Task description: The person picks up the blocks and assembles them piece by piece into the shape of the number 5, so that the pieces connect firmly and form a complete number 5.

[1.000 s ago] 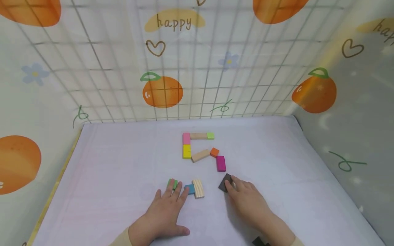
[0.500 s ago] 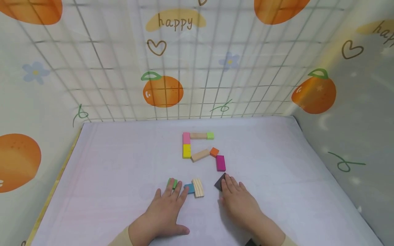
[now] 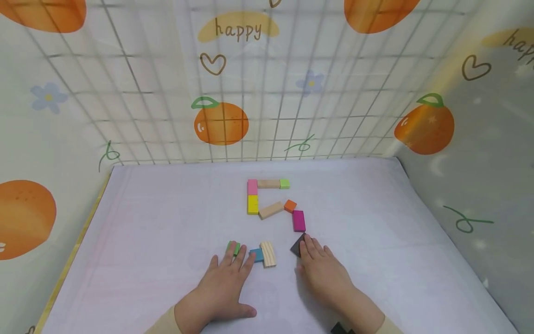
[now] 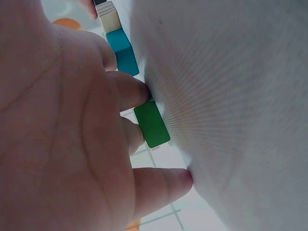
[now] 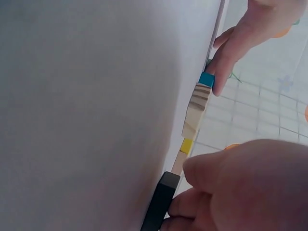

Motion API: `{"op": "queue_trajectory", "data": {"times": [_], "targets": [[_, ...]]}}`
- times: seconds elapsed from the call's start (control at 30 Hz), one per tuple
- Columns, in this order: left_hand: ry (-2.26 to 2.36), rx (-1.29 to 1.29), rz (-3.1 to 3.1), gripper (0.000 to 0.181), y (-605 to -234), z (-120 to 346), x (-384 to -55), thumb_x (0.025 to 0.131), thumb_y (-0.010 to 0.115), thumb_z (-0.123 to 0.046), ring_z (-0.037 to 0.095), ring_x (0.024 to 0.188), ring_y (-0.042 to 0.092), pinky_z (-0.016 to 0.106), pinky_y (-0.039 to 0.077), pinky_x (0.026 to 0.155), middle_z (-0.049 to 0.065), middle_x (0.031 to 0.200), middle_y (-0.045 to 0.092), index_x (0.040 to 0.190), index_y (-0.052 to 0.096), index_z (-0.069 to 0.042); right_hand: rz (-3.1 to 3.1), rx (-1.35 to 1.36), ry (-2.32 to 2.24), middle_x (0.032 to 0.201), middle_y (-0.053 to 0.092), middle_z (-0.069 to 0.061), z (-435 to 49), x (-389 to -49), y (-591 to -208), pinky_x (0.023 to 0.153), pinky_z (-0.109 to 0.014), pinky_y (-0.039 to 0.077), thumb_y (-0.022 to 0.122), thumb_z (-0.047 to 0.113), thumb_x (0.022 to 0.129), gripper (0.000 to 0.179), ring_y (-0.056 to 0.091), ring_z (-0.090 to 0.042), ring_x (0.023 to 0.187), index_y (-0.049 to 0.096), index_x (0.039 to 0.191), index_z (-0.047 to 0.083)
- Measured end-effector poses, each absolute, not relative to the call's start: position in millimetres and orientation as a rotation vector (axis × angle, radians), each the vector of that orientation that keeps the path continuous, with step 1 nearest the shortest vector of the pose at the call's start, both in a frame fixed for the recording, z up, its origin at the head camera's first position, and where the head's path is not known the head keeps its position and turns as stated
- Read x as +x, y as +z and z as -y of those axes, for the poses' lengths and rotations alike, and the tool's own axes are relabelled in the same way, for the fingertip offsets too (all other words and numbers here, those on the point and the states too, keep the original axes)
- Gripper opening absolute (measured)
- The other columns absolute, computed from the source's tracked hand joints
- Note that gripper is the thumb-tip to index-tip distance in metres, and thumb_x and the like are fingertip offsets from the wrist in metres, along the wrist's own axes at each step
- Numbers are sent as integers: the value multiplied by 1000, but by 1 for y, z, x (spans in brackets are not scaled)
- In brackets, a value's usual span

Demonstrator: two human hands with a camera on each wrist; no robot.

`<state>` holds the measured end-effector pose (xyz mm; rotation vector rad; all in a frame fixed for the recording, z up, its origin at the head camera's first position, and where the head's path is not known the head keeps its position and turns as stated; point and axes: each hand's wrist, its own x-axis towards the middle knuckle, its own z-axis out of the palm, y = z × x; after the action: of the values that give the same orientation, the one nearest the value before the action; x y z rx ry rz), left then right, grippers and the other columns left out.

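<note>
My left hand (image 3: 225,287) lies with its fingers spread on the white cloth. Its fingertips touch a green block (image 3: 236,249), and one finger reaches a blue block (image 3: 257,255). Against that blue block stands a striped wooden block (image 3: 268,254). Straight fingers of my right hand (image 3: 327,273) touch a black block (image 3: 298,245), covering part of it in the head view. The right wrist view shows this black block (image 5: 160,202) flat on the cloth with fingers at its side. Just beyond its far corner is a magenta block (image 3: 298,221).
Further back, an orange cube (image 3: 290,206), a plain wooden block (image 3: 271,210), a yellow block (image 3: 252,204), a pink block (image 3: 252,187), another wooden block (image 3: 269,183) and a light green cube (image 3: 284,184) form a bent line. A printed curtain (image 3: 267,83) hangs behind the table.
My right hand has slid the black block slightly left and up to the magenta block's near end, turning from a finger-and-thumb pinch to flat fingers. The left hand stays put.
</note>
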<state>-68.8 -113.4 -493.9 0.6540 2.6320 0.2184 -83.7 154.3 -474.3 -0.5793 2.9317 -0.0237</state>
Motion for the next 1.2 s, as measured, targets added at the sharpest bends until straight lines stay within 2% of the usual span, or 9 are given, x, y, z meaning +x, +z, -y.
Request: {"op": "queue_trajectory", "data": {"times": [1.03, 1.2], "targets": [[232, 628, -2629, 121, -489, 113, -68, 70, 65, -85, 36, 158, 1, 73, 25, 113, 10, 170, 14, 163, 17, -25, -2905, -543, -2, 164, 30, -21, -156, -91, -479, 115, -64, 31, 57, 37, 101, 68, 32, -41, 150, 39, 152, -4], [238, 645, -2646, 120, -488, 113, -66, 71, 65, -84, 36, 158, 1, 72, 25, 114, 10, 170, 14, 163, 17, -24, -2926, -584, -30, 165, 29, -17, -155, -88, -476, 117, -64, 30, 59, 34, 100, 66, 29, -38, 152, 39, 154, 2]]}}
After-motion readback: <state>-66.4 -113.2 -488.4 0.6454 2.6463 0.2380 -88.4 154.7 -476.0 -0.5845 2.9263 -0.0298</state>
